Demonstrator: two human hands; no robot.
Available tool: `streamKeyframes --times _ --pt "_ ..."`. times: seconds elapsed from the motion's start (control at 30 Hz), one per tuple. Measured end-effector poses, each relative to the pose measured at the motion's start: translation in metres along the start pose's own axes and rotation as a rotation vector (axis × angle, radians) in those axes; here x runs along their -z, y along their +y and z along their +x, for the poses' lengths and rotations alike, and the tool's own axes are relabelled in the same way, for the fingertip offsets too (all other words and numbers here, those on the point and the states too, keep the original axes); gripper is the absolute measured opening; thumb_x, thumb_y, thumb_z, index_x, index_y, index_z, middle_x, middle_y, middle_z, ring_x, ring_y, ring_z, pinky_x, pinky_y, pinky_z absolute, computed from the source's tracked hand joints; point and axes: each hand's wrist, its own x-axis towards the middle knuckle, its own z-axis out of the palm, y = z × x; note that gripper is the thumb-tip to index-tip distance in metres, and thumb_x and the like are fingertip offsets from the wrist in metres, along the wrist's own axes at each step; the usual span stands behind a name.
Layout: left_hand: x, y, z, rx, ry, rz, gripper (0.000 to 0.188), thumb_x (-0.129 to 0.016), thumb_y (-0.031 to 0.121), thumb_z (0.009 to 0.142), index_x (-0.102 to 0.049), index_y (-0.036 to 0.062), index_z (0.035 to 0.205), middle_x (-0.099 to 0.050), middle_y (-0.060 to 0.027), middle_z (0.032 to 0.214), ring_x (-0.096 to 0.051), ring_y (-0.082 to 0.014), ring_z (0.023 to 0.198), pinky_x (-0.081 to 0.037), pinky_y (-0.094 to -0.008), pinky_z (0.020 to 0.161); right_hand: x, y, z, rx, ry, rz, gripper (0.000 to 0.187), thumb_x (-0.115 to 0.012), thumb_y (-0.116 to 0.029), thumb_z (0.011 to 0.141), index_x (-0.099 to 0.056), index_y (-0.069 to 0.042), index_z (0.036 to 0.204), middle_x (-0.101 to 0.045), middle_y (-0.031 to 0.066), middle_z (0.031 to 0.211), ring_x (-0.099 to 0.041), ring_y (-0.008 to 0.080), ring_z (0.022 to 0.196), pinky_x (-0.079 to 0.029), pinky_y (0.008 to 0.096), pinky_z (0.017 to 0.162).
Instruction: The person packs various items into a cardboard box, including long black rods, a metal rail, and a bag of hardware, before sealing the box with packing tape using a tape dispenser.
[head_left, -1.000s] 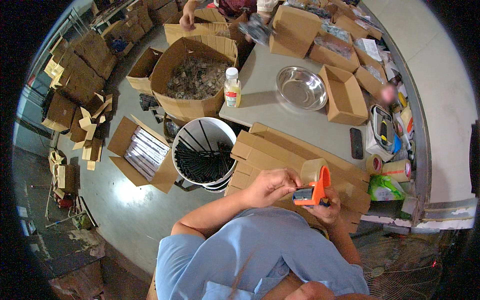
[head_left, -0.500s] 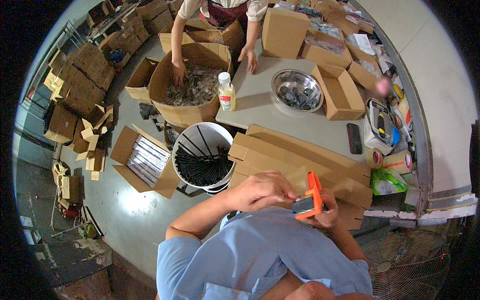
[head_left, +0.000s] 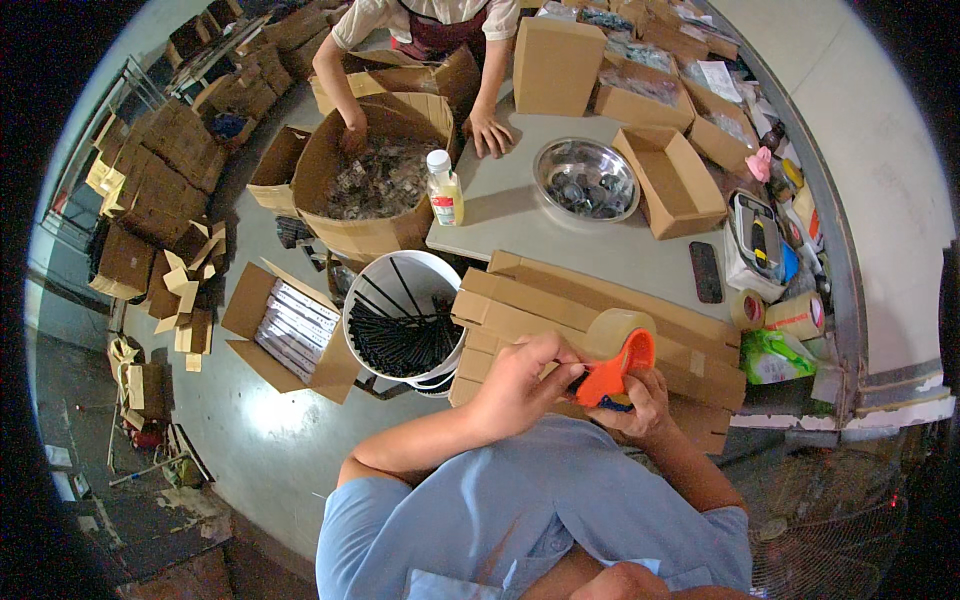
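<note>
An orange tape dispenser is being held close to the chest, above flattened cardboard lying at the near end of the grey table; it is being clamped from the right by the right hand, whose fingers are being wrapped around its body, seemingly so that the tape roll is being left free on the far side; at the opposite end, the thumb and fingertips of the left hand are being held close together against it, perhaps for finer handling; whether tape is being pinched between them cannot be told.

Black rods are being kept leaning in a white bucket, probably because their length is being better supported that way; small dark pieces are being contained in a metal bowl on the table; white packets are being held in rows by an open carton on the floor; greyish, glinting pieces are being held in a large carton, into which a co-worker's hand is being lowered, while the co-worker's other hand is being rested on the table's edge.
</note>
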Motion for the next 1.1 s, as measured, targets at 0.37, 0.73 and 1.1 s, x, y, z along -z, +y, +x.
streamKeyframes --times 0.37,0.73,1.1 --pt "-0.002 0.005 0.007 0.079 0.02 -0.216 0.007 -0.053 0.007 0.091 -0.05 0.0005 0.091 -0.061 -0.0101 0.094 -0.057 -0.0137 0.09 -0.047 -0.0271 0.079 -0.013 0.007 -0.011 -0.071 0.005 0.018 0.042 -0.08 -0.025 0.061 -0.062 -0.024 0.099 -0.058 0.011 0.095 -0.059 0.0318 0.083 -0.05 0.0406 0.071" --pt "0.038 -0.067 -0.024 -0.55 0.423 0.762 0.026 -0.07 0.007 0.072 -0.055 0.0052 0.093 -0.028 -0.0153 0.115 -0.033 -0.0297 0.108 -0.029 -0.0423 0.093 -0.004 0.02 -0.011 -0.093 -0.138 0.126 0.035 -0.072 -0.013 0.071 -0.067 -0.03 0.102 -0.057 0.008 0.096 -0.056 0.0263 0.081 -0.046 0.0385 0.07" --pt "-0.011 -0.234 -0.003 0.331 1.175 0.325 0.085 -0.072 0.019 0.073 -0.018 -0.0002 0.136 -0.03 -0.0255 0.133 -0.027 -0.0404 0.125 -0.024 -0.0441 0.105 -0.068 0.035 -0.041 -0.323 -0.648 -0.108 0.062 -0.07 -0.025 0.07 -0.049 -0.036 0.127 -0.046 0.0108 0.097 -0.047 0.0321 0.089 -0.041 0.0442 0.077"
